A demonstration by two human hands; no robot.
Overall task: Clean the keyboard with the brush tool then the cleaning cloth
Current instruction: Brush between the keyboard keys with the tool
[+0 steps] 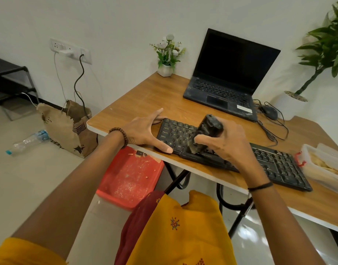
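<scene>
A black keyboard (pixel 275 165) lies along the front edge of the wooden table (pixel 145 96). My right hand (pixel 225 142) grips a black brush tool (pixel 208 129), whose bristles press on the keys at the keyboard's left part. My left hand (pixel 145 131) is spread with straight fingers, thumb on the keyboard's front left corner and fingers at its far left corner, steadying it. No cleaning cloth shows in view.
An open black laptop (pixel 227 77) stands behind the keyboard, with a mouse (pixel 269 111) and its cable to the right. A flower pot (pixel 166 54) sits at the back, a plastic box (pixel 324 165) at the right. A red tray (pixel 128 176) lies under the table.
</scene>
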